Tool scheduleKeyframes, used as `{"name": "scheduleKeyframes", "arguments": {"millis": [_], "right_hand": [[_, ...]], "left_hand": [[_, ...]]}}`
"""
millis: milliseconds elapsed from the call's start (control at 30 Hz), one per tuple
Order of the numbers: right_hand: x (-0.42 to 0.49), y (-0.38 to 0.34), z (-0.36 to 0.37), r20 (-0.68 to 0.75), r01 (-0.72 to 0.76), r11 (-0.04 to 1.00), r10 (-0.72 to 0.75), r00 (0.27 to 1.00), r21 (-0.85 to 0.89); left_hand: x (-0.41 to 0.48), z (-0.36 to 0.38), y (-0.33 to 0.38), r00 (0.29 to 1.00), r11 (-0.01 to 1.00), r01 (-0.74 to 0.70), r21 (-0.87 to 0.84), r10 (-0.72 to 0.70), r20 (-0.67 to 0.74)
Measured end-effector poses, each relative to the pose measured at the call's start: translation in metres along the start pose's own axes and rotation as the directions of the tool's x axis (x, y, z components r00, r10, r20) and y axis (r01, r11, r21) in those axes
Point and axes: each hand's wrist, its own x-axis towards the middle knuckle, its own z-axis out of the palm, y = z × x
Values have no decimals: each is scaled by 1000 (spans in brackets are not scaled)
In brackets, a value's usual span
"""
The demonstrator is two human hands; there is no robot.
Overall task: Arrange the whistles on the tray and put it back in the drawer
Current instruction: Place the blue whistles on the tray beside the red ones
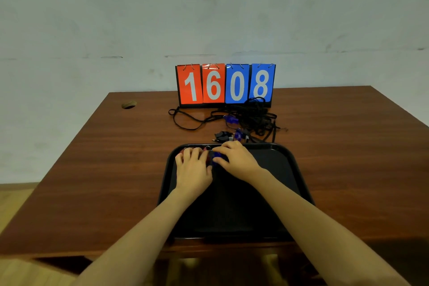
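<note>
Black tray [287, 169], far-left corner crowded, rest bare

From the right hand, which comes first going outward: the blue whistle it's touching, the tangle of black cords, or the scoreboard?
1. Blue whistle, on the tray, under the right hand's fingers.
2. Black cords, piled on the table just beyond the tray.
3. Scoreboard, standing at the table's far edge.

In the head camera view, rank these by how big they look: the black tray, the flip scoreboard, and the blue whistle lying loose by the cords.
1. Black tray, though it is nearest the camera, which inflates it.
2. Flip scoreboard.
3. Blue whistle among the cords, clearly smallest.
</note>
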Motion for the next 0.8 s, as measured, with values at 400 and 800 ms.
{"name": "scheduleKeyframes", "arguments": {"millis": [400, 800], "right_hand": [[1, -2, -2, 88, -26, 998, 30, 996, -48], [0, 12, -15, -167, -39, 999, 42, 985, 19]], "left_hand": [[5, -3, -4, 998, 998, -61, 28, 61, 1], [6, -5, -3, 991, 992, -116, -47, 112, -74]]}}
